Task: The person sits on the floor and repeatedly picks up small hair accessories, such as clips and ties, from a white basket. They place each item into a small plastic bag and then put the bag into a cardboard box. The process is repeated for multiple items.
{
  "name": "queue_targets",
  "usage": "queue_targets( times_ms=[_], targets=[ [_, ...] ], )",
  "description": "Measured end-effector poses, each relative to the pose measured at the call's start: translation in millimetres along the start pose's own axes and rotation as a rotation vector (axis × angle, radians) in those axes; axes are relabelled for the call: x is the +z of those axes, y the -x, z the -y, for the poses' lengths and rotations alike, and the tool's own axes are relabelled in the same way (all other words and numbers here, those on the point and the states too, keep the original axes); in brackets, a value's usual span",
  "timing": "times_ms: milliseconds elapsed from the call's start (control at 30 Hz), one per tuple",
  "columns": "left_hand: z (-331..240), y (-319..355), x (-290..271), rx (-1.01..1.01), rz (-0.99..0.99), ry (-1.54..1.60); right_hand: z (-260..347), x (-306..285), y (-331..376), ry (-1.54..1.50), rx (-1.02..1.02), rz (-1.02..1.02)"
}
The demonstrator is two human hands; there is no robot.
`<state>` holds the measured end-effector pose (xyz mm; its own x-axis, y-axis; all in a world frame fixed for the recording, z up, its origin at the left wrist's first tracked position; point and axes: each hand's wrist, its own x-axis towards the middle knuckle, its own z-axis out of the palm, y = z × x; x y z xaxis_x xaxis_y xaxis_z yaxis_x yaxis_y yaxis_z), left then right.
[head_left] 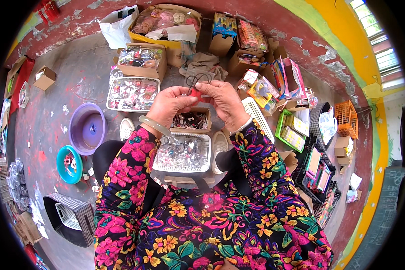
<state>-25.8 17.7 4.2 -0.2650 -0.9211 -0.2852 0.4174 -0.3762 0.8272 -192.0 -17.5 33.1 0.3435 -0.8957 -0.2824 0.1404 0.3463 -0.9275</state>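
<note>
Up in front of me, both hands meet around a bunch of thin dark loops (pixel 198 80) with a small red piece (pixel 196 93) at its base. My left hand (pixel 166 108), with a pale bangle at the wrist, is closed with thumb and fingers pinching the red piece. Opposite it, my right hand (pixel 227 101) is closed too, pinching the loops and the red piece from the other side. Below the hands stands a white basket (pixel 208 155) of small clear packets with dark loops. Just beyond it is a small cardboard box (pixel 191 131) of dark items with pale and reddish bits.
Another white basket (pixel 126 108) of packets lies left of my hands. Purple (pixel 72 128) and teal (pixel 60 168) basins stand further left. Full cartons (pixel 142 71) line the wall ahead. Right are a green basket (pixel 281 123), black crates (pixel 301 175) and an orange crate (pixel 346 119).
</note>
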Motion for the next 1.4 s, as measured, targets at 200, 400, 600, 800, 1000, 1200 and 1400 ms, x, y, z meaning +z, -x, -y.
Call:
queue_targets(
  times_ms=[200,400,600,800,1000,1200,1400],
  targets=[
    [1,1,2,-0.088,0.013,0.061,-5,2,0,-0.084,-0.024,-0.047],
    [3,1,1,-0.08,-0.014,0.101,-4,8,1,-0.099,0.024,-0.054],
    [3,0,0,-0.046,0.017,0.046,-3,5,0,-0.089,0.061,-0.012],
    [-1,2,1,0.003,0.045,0.0,-6,3,-2,-0.088,0.032,0.002],
    [-1,3,2,-0.012,0.027,0.029,-5,4,-1,-0.106,-0.017,-0.005],
    [2,3,0,-0.048,0.015,0.068,-3,5,1,-0.115,-0.018,-0.057],
    [3,3,-1,-0.028,0.022,0.072,-5,6,1,-0.076,0.002,0.026]
  ],
)
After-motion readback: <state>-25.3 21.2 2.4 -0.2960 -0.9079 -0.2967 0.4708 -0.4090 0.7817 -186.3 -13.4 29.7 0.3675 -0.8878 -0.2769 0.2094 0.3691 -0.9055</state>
